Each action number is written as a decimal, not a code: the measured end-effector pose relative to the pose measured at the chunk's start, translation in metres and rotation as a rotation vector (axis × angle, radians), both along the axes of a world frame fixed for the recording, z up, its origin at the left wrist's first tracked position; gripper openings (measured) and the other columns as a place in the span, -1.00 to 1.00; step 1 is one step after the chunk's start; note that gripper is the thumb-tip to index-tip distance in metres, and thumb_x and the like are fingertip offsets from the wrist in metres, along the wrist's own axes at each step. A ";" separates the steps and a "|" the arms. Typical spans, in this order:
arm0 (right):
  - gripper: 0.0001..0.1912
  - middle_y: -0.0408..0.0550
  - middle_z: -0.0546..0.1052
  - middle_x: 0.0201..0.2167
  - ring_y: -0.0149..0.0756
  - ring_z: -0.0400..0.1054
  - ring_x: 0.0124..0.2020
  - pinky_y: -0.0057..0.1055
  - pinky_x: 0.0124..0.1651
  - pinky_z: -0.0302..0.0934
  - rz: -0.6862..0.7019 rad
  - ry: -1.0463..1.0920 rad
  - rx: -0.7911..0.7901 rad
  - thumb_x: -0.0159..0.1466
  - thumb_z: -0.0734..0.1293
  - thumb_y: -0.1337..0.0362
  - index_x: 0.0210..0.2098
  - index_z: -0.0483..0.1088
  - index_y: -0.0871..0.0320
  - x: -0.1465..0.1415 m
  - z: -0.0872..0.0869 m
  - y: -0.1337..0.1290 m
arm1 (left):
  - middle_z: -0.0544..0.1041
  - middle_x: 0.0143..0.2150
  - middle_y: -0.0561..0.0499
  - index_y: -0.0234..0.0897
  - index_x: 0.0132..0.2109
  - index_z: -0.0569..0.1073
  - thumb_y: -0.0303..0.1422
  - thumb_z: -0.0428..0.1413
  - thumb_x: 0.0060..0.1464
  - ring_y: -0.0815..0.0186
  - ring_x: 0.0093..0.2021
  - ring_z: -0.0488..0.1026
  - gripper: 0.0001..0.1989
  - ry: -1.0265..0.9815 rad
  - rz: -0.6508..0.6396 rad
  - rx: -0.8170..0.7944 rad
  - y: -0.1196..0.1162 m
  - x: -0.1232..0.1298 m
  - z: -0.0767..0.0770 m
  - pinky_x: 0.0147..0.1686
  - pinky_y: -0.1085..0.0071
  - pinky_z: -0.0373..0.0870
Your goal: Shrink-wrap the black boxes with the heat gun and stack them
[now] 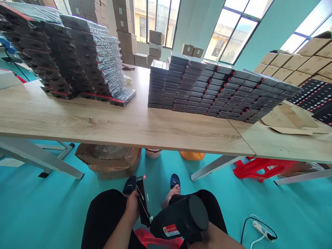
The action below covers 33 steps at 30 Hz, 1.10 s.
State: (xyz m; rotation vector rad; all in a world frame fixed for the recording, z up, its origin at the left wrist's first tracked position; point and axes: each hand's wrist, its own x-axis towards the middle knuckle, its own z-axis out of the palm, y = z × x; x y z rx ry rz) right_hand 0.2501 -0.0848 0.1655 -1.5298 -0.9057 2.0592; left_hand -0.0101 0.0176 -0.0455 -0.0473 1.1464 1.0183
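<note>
My left hand (132, 206) is closed on a slim black box (141, 197), held upright between my knees with its red-marked end at the top. Below and to the right, a black heat gun (178, 216) with a red and white label lies tilted across my right thigh area. Its narrower end is close to the box's lower end; I cannot tell whether they touch. At the bottom edge my right hand (203, 239), blurred and partly hidden, is wrapped round the gun's handle.
A wooden table (166, 129) stands ahead, bearing film-wrapped black boxes (77, 62) at left and more stacked boxes (202, 90) at right. Flattened cardboard (290, 117) lies at its right end. Below are a carton (109, 160), a red stool (259, 169) and a power strip (261, 230).
</note>
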 end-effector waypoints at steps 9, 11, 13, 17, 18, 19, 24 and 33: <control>-0.53 -0.05 0.56 -0.41 -0.37 0.37 -0.52 -0.45 -0.51 0.17 -0.468 0.175 -0.072 0.01 0.54 0.07 -0.19 0.54 0.25 0.022 -0.034 -0.025 | 0.64 -0.31 -0.12 -0.23 -0.06 0.47 -0.03 0.14 0.13 0.15 -0.44 0.58 -0.61 -0.233 -0.109 0.099 -0.001 -0.010 0.031 -0.60 0.38 0.38; -0.53 -0.07 0.54 -0.44 -0.40 0.35 -0.55 -0.48 -0.56 0.15 -0.566 0.240 -0.048 -0.01 0.56 0.07 -0.22 0.55 0.27 0.023 -0.044 -0.024 | 0.64 -0.24 -0.16 -0.24 0.05 0.45 -0.05 0.11 0.16 0.17 -0.48 0.57 -0.56 -0.393 -0.229 0.100 -0.002 -0.015 0.035 -0.59 0.35 0.41; -0.55 -0.07 0.53 -0.45 -0.42 0.34 -0.54 -0.51 -0.56 0.17 -0.646 0.303 -0.063 -0.01 0.57 0.10 -0.23 0.56 0.29 0.021 -0.053 -0.020 | 0.65 -0.22 -0.23 -0.34 0.13 0.44 -0.08 0.11 0.15 0.13 -0.44 0.59 -0.48 -0.508 -0.349 0.095 -0.002 -0.019 0.038 -0.52 0.29 0.46; -0.58 -0.07 0.55 -0.44 -0.43 0.36 -0.53 -0.53 -0.55 0.21 -0.727 0.392 -0.084 -0.01 0.58 0.15 -0.23 0.56 0.31 0.016 -0.062 -0.010 | 0.65 -0.19 -0.32 -0.48 0.14 0.46 -0.13 0.12 0.13 -0.03 -0.23 0.63 -0.44 -0.534 -0.393 0.162 -0.004 -0.018 0.040 -0.29 0.17 0.54; -0.57 -0.07 0.55 -0.44 -0.43 0.36 -0.53 -0.53 -0.55 0.22 -0.733 0.398 -0.088 -0.02 0.59 0.16 -0.23 0.57 0.31 0.015 -0.063 -0.008 | 0.66 -0.18 -0.31 -0.47 0.15 0.47 -0.14 0.12 0.14 -0.02 -0.23 0.63 -0.44 -0.525 -0.388 0.182 -0.004 -0.017 0.040 -0.26 0.16 0.54; -0.56 -0.07 0.55 -0.44 -0.43 0.35 -0.53 -0.53 -0.55 0.22 -0.738 0.397 -0.096 -0.03 0.59 0.16 -0.24 0.57 0.30 0.014 -0.063 -0.006 | 0.66 -0.17 -0.29 -0.46 0.15 0.47 -0.14 0.11 0.15 -0.01 -0.25 0.63 -0.45 -0.512 -0.389 0.193 -0.005 -0.015 0.040 -0.26 0.15 0.53; -0.57 -0.06 0.55 -0.45 -0.44 0.34 -0.53 -0.53 -0.54 0.23 -0.757 0.381 -0.100 -0.03 0.58 0.16 -0.24 0.56 0.31 0.009 -0.060 0.000 | 0.67 -0.17 -0.27 -0.45 0.10 0.51 -0.19 0.13 0.13 -0.01 -0.27 0.63 -0.51 -0.416 -0.382 0.167 -0.009 -0.011 0.040 -0.27 0.13 0.53; -0.64 -0.06 0.55 -0.44 -0.44 0.36 -0.52 -0.54 -0.52 0.23 -0.726 0.398 -0.096 0.02 0.54 0.21 -0.24 0.56 0.32 0.009 -0.054 0.006 | 0.66 -0.28 -0.26 -0.44 -0.06 0.57 -0.21 0.20 0.04 -0.08 -0.31 0.63 -0.59 -0.272 -0.370 0.119 -0.008 -0.007 0.044 -0.39 0.13 0.52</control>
